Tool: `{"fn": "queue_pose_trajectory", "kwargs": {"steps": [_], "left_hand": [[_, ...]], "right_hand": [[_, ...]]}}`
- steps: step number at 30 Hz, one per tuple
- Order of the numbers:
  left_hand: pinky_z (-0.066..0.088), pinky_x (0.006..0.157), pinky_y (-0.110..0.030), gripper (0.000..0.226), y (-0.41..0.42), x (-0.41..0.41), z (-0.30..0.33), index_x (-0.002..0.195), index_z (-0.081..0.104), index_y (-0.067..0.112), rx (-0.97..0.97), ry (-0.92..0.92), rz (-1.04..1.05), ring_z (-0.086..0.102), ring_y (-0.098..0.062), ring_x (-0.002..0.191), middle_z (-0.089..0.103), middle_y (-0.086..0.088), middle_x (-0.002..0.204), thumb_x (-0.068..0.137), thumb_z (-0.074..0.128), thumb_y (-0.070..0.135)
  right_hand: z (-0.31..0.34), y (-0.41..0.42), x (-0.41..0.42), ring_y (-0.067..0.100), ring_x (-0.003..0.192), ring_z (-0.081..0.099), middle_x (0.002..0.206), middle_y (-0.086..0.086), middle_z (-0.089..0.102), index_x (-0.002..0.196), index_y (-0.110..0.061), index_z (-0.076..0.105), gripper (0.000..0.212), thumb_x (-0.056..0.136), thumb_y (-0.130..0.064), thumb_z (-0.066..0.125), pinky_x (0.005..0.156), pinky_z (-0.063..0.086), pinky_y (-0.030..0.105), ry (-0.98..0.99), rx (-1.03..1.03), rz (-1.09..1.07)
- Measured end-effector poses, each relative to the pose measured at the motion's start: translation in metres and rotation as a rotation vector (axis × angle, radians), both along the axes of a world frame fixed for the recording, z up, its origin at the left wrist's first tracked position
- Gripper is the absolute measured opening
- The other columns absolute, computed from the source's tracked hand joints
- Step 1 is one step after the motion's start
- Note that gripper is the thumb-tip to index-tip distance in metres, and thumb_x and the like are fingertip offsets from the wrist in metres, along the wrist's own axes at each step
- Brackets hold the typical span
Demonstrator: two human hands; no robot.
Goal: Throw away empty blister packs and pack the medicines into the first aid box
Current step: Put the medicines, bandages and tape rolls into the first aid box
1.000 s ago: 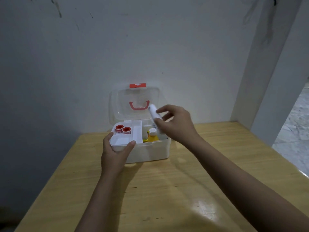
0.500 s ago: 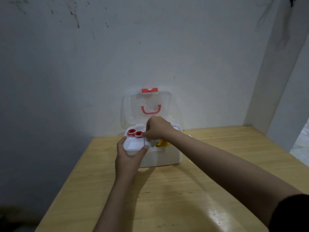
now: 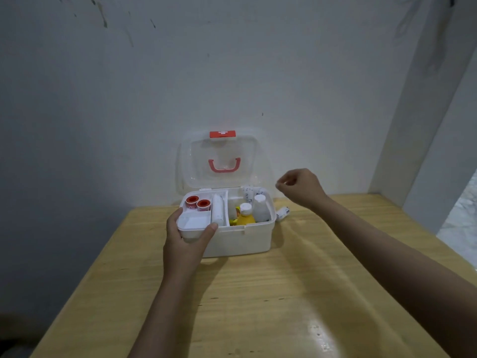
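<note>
The white first aid box [image 3: 240,240] stands open at the back of the wooden table, its clear lid [image 3: 223,161] with a red handle upright against the wall. My left hand [image 3: 184,241] grips the box's front left corner. In the inner tray lie two red-capped rolls [image 3: 197,202] and a white tube [image 3: 217,209]. The right part holds a yellow bottle [image 3: 245,215] and a white bottle [image 3: 260,211]. My right hand [image 3: 299,188] hovers to the right of the box, fingers curled, nothing in it. A white roll [image 3: 282,213] lies on the table beside the box's right side.
The wooden table [image 3: 258,293] stretches toward me from the box. A grey wall rises close behind the box. A white pillar [image 3: 426,125] stands at the table's back right corner.
My right hand has left the white tube in the tray's middle slot and drawn back up and to the right, holding nothing. My left hand stays on the box.
</note>
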State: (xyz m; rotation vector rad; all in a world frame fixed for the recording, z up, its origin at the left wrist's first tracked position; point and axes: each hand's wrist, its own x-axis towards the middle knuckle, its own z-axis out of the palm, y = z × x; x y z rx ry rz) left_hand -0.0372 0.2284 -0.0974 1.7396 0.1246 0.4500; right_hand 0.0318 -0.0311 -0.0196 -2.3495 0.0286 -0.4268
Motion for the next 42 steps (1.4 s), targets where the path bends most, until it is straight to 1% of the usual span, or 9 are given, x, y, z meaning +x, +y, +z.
{"fn": "queue_pose_trajectory", "kwargs": {"steps": [7,13,18,21,26,29,33,38,42], "left_hand": [[0.049,0.072,-0.025,0.083,-0.002,0.003,-0.002,0.136,0.033,0.036,-0.004,0.012,0.014,0.049,-0.015,0.108,0.043,0.009,0.125,0.067,0.079,0.042],[0.054,0.078,-0.032,0.082,-0.001,0.004,-0.003,0.134,0.034,0.038,0.019,0.019,0.021,0.049,-0.016,0.11,0.043,0.01,0.126,0.066,0.079,0.042],[0.055,0.081,-0.035,0.082,0.0,0.005,-0.003,0.134,0.033,0.039,0.032,0.028,0.025,0.049,-0.017,0.11,0.044,0.009,0.129,0.066,0.079,0.044],[0.053,0.075,-0.029,0.082,-0.001,0.004,-0.002,0.134,0.033,0.037,0.025,0.023,0.021,0.049,-0.016,0.109,0.044,0.009,0.127,0.067,0.079,0.042],[0.052,0.074,-0.028,0.084,-0.001,0.002,0.0,0.135,0.033,0.036,0.002,0.019,0.004,0.049,-0.015,0.107,0.043,0.011,0.123,0.066,0.079,0.043],[0.053,0.073,-0.027,0.082,-0.001,-0.002,0.003,0.134,0.034,0.035,-0.019,-0.001,-0.022,0.051,-0.014,0.105,0.045,0.011,0.119,0.066,0.08,0.041],[0.045,0.063,-0.015,0.081,-0.002,-0.005,0.006,0.136,0.035,0.031,-0.029,-0.024,-0.032,0.052,-0.012,0.103,0.047,0.011,0.12,0.068,0.079,0.038],[0.052,0.075,-0.028,0.078,-0.001,-0.005,0.005,0.131,0.038,0.037,-0.051,-0.025,-0.018,0.054,-0.003,0.093,0.052,0.021,0.106,0.065,0.08,0.042],[0.047,0.068,-0.02,0.079,-0.001,-0.005,0.005,0.133,0.038,0.036,-0.039,-0.038,-0.024,0.053,-0.001,0.093,0.052,0.021,0.108,0.066,0.08,0.041]], "right_hand": [[-0.072,-0.027,0.015,0.022,0.108,0.058,0.118,0.002,0.06,0.111,-0.03,0.065,0.032,0.08,-0.019,0.063,0.09,0.049,0.039,0.182,-0.271,0.033],[-0.084,-0.028,0.022,0.023,0.102,0.058,0.11,0.002,0.06,0.098,-0.028,0.063,0.014,0.084,-0.031,0.062,0.079,0.043,0.034,0.146,-0.322,0.014],[-0.053,-0.034,0.018,0.022,0.089,0.062,0.096,0.003,0.064,0.092,-0.017,0.068,0.02,0.081,-0.034,0.068,0.075,0.051,0.037,-0.07,-0.209,0.009],[-0.014,-0.015,-0.001,0.012,0.076,0.06,0.083,-0.004,0.064,0.085,-0.015,0.07,0.028,0.08,-0.042,0.07,0.066,0.047,0.023,-0.227,-0.088,0.073],[0.032,0.04,-0.029,0.004,0.073,0.061,0.078,-0.009,0.065,0.085,-0.018,0.067,0.018,0.077,-0.032,0.074,0.063,0.048,0.012,-0.327,-0.03,0.306],[0.041,0.074,-0.03,0.006,0.075,0.062,0.08,-0.007,0.066,0.087,-0.015,0.068,0.022,0.075,-0.031,0.075,0.067,0.051,0.015,-0.261,-0.102,0.407],[0.038,0.117,-0.028,0.014,0.075,0.066,0.085,0.004,0.072,0.088,-0.008,0.072,0.023,0.076,-0.027,0.076,0.072,0.056,0.025,-0.099,-0.243,0.508],[0.023,0.148,-0.01,0.018,0.076,0.065,0.086,0.009,0.074,0.087,-0.006,0.074,0.022,0.074,-0.022,0.077,0.068,0.051,0.026,0.076,-0.325,0.526],[0.015,0.155,-0.001,0.02,0.079,0.065,0.088,0.009,0.074,0.091,-0.006,0.075,0.026,0.074,-0.026,0.076,0.071,0.051,0.028,0.137,-0.378,0.533]]}}
